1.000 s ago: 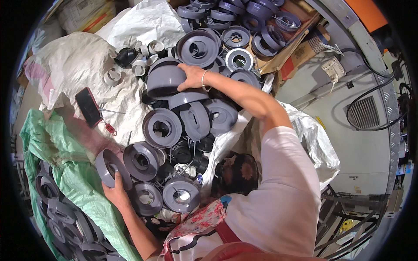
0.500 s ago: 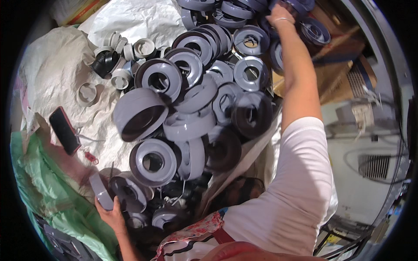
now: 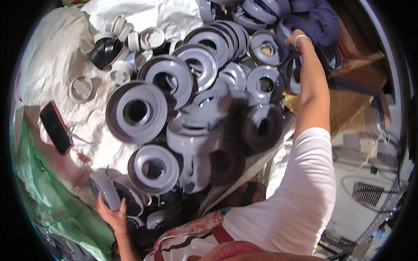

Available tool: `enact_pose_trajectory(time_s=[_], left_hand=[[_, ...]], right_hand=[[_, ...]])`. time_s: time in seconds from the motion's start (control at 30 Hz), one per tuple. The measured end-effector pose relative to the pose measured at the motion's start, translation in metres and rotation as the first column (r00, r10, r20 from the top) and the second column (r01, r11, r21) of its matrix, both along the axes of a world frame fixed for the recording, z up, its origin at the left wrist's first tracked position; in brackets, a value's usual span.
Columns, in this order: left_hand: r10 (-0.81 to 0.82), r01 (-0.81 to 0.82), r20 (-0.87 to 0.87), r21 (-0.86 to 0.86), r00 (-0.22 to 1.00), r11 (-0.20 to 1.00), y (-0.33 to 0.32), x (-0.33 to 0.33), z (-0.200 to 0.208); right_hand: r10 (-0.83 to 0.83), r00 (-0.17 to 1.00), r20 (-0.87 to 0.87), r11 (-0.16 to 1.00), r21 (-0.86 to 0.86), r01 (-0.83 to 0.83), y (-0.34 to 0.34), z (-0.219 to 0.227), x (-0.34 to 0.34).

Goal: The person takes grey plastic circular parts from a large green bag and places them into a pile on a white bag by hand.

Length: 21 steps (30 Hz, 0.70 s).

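My left hand (image 3: 114, 216) is closed on the rim of a grey plastic ring (image 3: 106, 189), thumb on one side and fingers on the other, low on the left. Right behind that ring is another grey ring (image 3: 134, 201), partly hidden. My right arm reaches to the far right of the pile, where my right hand (image 3: 298, 40) is closed at the edge of a grey ring (image 3: 300, 25); its fingertips are partly hidden. Between my hands lie several more wide grey rings, including a large one (image 3: 150, 93) facing up and a nearer one (image 3: 167, 150).
White threaded fittings (image 3: 152, 38) and a black elbow fitting (image 3: 104, 53) lie on white sacking (image 3: 48, 65) at the far left. A phone (image 3: 56, 128) with a red edge rests nearer, beside green plastic sheeting (image 3: 56, 200). Cardboard (image 3: 352, 111) stands right of my arm.
My right hand has come slightly nearer among the far rings. The large ring at the pile's left has tipped from its side to face up. My left hand has turned its ring slightly.
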<state>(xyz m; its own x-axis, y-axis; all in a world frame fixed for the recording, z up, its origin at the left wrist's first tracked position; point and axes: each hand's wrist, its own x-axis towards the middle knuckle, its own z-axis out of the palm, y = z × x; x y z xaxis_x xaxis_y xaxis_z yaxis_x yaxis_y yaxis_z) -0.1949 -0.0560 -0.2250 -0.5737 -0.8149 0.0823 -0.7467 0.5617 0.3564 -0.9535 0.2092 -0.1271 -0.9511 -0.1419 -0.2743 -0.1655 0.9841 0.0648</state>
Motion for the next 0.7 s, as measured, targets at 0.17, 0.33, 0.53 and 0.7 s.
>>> enact_pose_trajectory(time_s=[0.17,0.33,0.53,0.7], left_hand=[[0.031,-0.003,-0.155,0.180,0.987,0.984,-0.001,-0.016,0.041],[-0.019,0.039,-0.158,0.124,0.987,0.991,0.010,0.022,0.054],[-0.056,0.077,-0.180,0.113,0.982,0.991,0.015,0.038,0.052],[-0.101,0.111,-0.123,0.083,0.987,0.990,0.013,0.036,0.036]], right_hand=[[0.230,0.973,0.014,0.967,0.107,-0.230,-0.029,-0.069,0.097],[0.196,0.961,0.196,0.969,-0.188,-0.160,-0.060,-0.056,0.198],[0.254,0.885,0.390,0.819,-0.574,0.018,-0.080,-0.018,0.342],[0.299,0.835,0.461,0.680,-0.717,0.153,-0.089,0.020,0.419]])
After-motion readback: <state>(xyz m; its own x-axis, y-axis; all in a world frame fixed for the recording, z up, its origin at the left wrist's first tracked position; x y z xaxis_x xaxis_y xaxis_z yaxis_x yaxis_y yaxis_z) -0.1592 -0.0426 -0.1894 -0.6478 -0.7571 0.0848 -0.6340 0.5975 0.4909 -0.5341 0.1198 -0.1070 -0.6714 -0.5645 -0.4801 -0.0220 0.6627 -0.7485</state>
